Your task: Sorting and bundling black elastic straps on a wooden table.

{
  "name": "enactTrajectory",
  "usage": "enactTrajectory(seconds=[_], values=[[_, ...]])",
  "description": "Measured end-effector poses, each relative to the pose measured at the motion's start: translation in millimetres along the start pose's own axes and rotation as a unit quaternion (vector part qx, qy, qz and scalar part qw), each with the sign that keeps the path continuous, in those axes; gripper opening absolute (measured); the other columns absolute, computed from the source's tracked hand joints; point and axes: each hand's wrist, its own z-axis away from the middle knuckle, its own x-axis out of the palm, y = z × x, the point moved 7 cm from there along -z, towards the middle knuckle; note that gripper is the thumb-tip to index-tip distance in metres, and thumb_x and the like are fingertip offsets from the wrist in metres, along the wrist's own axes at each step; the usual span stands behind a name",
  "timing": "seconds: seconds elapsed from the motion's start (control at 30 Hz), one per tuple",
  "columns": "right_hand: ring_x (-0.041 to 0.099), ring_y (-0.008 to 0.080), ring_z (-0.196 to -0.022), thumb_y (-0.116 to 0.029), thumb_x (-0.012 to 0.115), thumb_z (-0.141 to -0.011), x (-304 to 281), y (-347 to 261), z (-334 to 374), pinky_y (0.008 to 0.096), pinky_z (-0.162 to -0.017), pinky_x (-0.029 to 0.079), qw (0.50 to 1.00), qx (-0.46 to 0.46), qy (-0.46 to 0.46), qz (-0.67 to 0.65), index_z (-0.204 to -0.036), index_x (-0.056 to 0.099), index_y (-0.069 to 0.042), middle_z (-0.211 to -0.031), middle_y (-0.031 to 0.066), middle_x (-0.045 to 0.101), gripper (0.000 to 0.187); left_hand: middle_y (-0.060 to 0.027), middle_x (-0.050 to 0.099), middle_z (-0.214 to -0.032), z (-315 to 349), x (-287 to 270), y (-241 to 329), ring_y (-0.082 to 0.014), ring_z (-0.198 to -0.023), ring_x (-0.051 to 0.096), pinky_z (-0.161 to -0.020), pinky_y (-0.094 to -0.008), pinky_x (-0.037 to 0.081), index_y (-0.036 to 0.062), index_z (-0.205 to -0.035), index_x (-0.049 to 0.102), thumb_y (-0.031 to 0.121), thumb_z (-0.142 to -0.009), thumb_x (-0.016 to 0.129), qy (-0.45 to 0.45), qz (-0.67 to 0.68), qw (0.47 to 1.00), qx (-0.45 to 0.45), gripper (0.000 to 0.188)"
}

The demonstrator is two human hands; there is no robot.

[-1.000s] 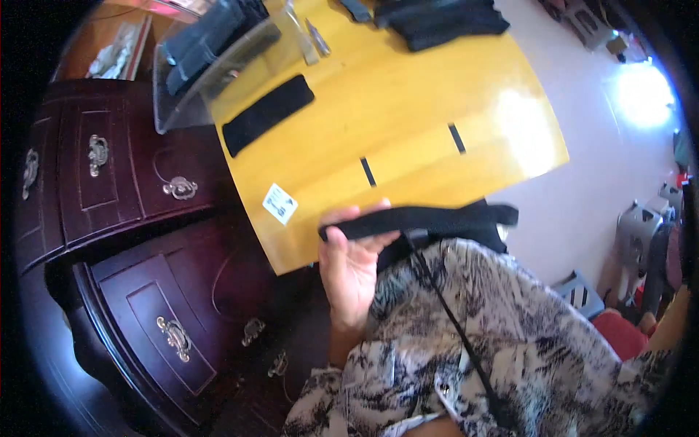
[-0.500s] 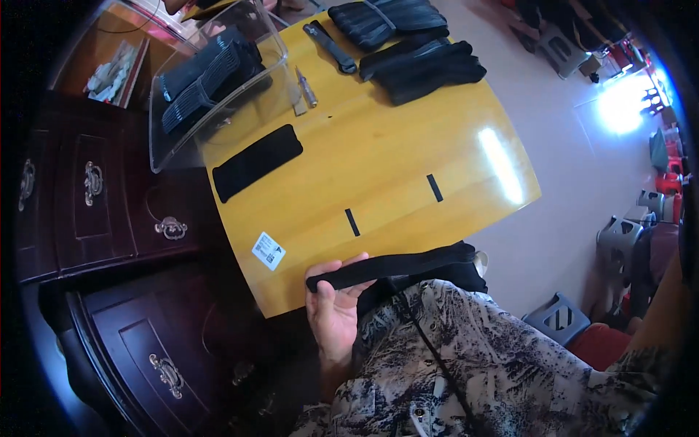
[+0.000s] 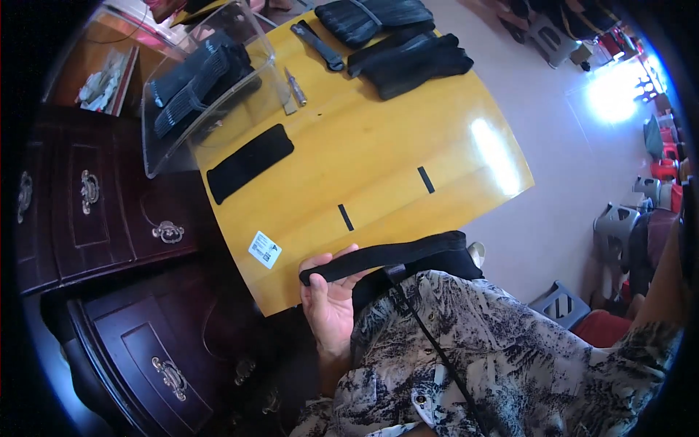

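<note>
My left hand [image 3: 331, 309] grips the near-left end of a long black sock [image 3: 400, 255], thumb on the close side and fingers behind it. The sock stretches to the right in a narrow band along the table's near edge, in front of my patterned shirt. On the yellow table [image 3: 378, 164] a flat black sock [image 3: 251, 164] lies to the left. My right hand is out of sight; only a sliver of skin shows at the bottom edge, and I cannot make out what it is.
A clear plastic bin [image 3: 273, 54] with bundled dark socks [image 3: 200, 84] stands at the far left. Further back are a tied bundle [image 3: 371, 18], loose black socks [image 3: 411, 65], a black strap [image 3: 317, 45] and a pen-like tool [image 3: 295, 87]. Two black tape strips [image 3: 345, 217] and a white label [image 3: 263, 250] mark the tabletop. Dark drawers [image 3: 116, 200] flank it.
The whole view has shifted slightly. My left hand keeps its hold on the sock, whose right end sits a little higher. A bit of skin has come in at the bottom edge.
</note>
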Motion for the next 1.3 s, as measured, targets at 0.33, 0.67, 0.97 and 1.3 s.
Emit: enactTrajectory(seconds=[0.33,0.67,0.97,1.3], values=[[0.062,0.0163,-0.09,-0.029,0.046,-0.099,40,-14,-30,0.032,-0.081,0.048,0.994,0.007,-0.104,-0.023,-0.101,0.064,0.001,-0.097,0.01,0.067,0.035,-0.0283,0.051,-0.13,0,-22,17,-0.0341,-0.12,0.055,-0.099,-0.0447,0.049,0.0047,-0.119,0.051,0.019,-0.097,0.055,0.113,0.077,0.988,0.068,0.026],[0.059,0.01,-0.073,-0.024,0.07,-0.088,175,39,8,0.0249,-0.066,0.049,0.873,0.267,-0.225,-0.341,-0.114,0.061,0.0,-0.081,0.0018,0.06,0.036,-0.0249,0.058,-0.121,0,10,-5,-0.0351,-0.111,0.06,-0.098,-0.049,0.049,0.0057,-0.117,0.048,0.022,-0.099,0.052,0.034,0.049,0.998,0.025,0.025],[0.041,0.0021,-0.05,-0.026,0.061,-0.095,175,56,18,0.0177,-0.043,0.03,0.84,0.296,-0.212,-0.401,-0.103,0.062,-0.001,-0.063,-0.0028,0.05,0.027,-0.0251,0.066,-0.104,22,22,7,-0.0287,-0.092,0.069,-0.083,-0.0389,0.054,-0.0029,-0.106,0.052,0.0,-0.088,0.065,-0.002,-0.348,0.924,0.156,0.022],[0.053,0.0033,-0.063,-0.024,0.069,-0.089,171,48,27,0.0177,-0.054,0.04,0.889,0.233,-0.282,-0.275,-0.098,0.063,-0.002,-0.073,-0.0015,0.061,0.024,-0.0224,0.061,-0.117,3,15,-12,-0.027,-0.112,0.059,-0.097,-0.038,0.046,0.0009,-0.105,0.048,0.013,-0.099,0.05,-0.195,-0.217,0.941,-0.17,0.014]])
